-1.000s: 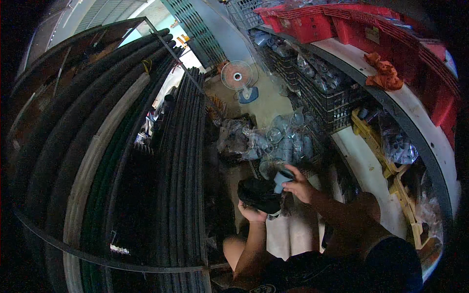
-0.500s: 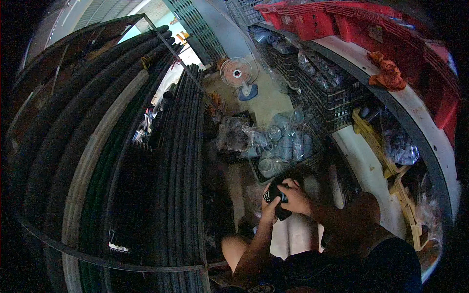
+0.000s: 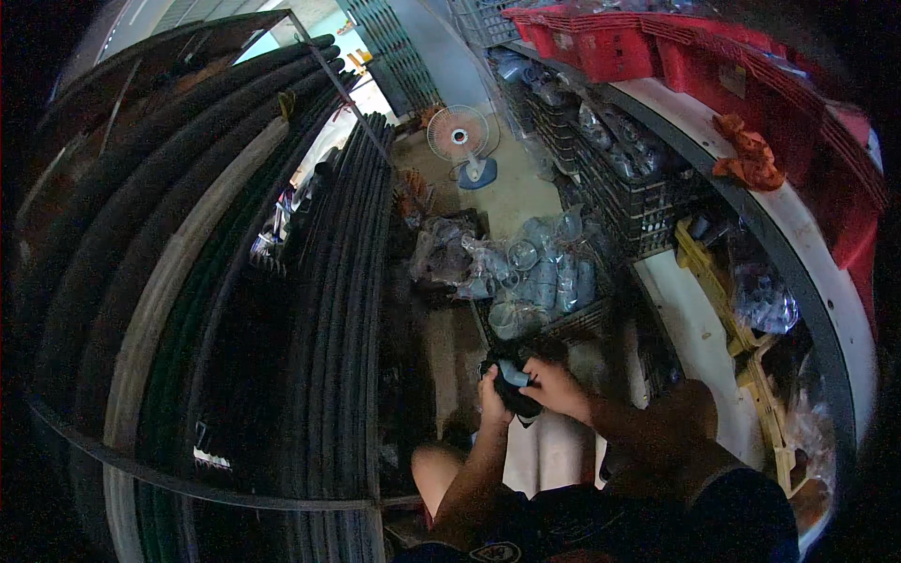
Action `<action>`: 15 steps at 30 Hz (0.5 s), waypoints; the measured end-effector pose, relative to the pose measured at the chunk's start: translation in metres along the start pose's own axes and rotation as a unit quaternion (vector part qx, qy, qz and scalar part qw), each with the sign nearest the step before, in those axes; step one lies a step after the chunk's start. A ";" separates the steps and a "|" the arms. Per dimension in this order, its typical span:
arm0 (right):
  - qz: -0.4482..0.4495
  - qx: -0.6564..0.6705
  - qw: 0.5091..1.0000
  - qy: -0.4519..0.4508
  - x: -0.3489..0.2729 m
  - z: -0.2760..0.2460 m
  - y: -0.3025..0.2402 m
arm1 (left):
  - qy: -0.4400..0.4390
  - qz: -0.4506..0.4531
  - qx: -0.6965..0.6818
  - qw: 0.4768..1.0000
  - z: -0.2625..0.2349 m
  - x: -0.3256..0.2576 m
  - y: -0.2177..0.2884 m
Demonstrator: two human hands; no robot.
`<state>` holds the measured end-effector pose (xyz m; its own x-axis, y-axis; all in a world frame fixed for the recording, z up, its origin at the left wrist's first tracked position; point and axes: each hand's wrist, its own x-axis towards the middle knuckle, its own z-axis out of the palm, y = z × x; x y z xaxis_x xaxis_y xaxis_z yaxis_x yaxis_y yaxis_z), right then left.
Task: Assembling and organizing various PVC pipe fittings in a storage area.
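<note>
Just above my knees, a blue-grey pipe elbow fitting [image 3: 512,372] sits against a black cloth [image 3: 526,406]. My left hand [image 3: 495,398] is closed around the cloth from the left side. From the right, my right hand [image 3: 556,387] pinches the lower end of the fitting with its fingertips. Beyond my hands is a dark crate [image 3: 582,324] filled with similar blue-grey pipe fittings [image 3: 542,281], some of them in clear plastic bags.
Racked dark pipes [image 3: 333,328] line the left side behind a metal bar [image 3: 216,502]. A standing fan [image 3: 460,137] is on the floor ahead. Black crates [image 3: 648,211], yellow bins [image 3: 718,277], red bins [image 3: 610,52] and an orange cloth [image 3: 748,153] are on the right.
The cloth and both hands have shifted slightly left. The fitting, mostly covered before, now shows between my hands. The view has turned a little.
</note>
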<state>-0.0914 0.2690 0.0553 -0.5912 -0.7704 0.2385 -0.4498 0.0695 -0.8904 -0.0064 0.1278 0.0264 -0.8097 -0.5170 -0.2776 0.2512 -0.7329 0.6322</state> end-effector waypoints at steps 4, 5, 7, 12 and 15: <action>0.007 0.012 1.000 0.001 -0.001 -0.001 -0.007 | 0.067 0.012 0.115 0.991 0.006 -0.007 0.011; 0.005 0.006 1.000 -0.009 0.000 -0.002 -0.011 | 0.071 0.017 0.105 0.992 0.004 -0.008 0.014; -0.011 -0.055 0.998 0.006 0.000 -0.004 -0.020 | 0.135 -0.018 0.306 0.942 -0.005 -0.009 0.020; -0.009 -0.077 0.997 -0.010 0.004 0.000 0.001 | 0.028 0.009 0.283 0.959 -0.028 -0.010 0.015; -0.019 -0.013 1.000 -0.019 0.002 0.008 0.008 | -0.099 0.043 0.370 0.923 -0.033 -0.019 0.033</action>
<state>-0.0910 0.2627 0.0459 -0.5473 -0.7969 0.2558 -0.4887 0.0561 -0.8706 0.0343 0.0988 0.0289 -0.9031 -0.4145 -0.1119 -0.0522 -0.1526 0.9869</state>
